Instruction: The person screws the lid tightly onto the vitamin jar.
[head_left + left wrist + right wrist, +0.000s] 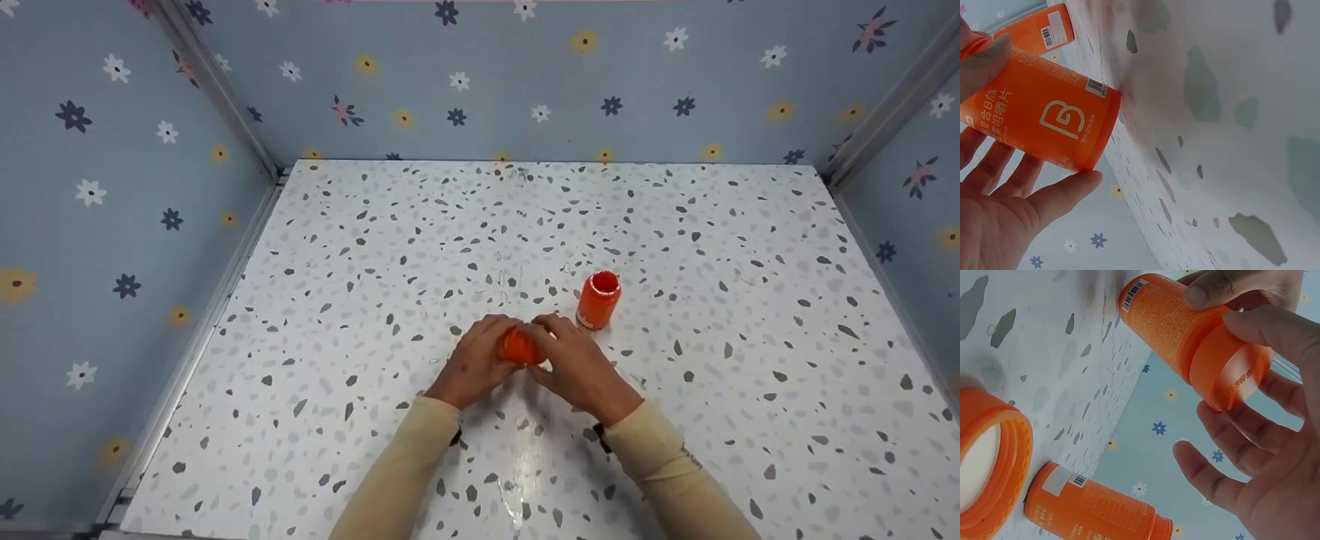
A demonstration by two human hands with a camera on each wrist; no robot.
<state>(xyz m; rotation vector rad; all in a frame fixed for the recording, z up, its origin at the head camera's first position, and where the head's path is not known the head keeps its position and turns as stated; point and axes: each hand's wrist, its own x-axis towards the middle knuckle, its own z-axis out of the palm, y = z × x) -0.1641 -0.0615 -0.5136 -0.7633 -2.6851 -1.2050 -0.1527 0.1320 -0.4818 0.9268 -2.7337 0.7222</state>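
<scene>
An orange bottle [1044, 112] with white lettering stands on the table between both hands. My left hand [472, 364] holds it round the body, thumb on one side and fingers on the other. On its top sits an orange cap [1224, 368]. My right hand [581, 371] pinches this cap between thumb and fingertips, with the outer fingers spread away from it. A second orange bottle [598, 304] stands uncapped just beyond the right hand, its mouth facing up. Close to the right wrist camera lies a loose orange cap [1013, 461], its pale inside showing.
The speckled white table [360, 247] reaches out on all sides of the hands. Blue flowered panels [495, 82] enclose it at the back, left and right. A metal edge strip [202, 352] runs along the left side.
</scene>
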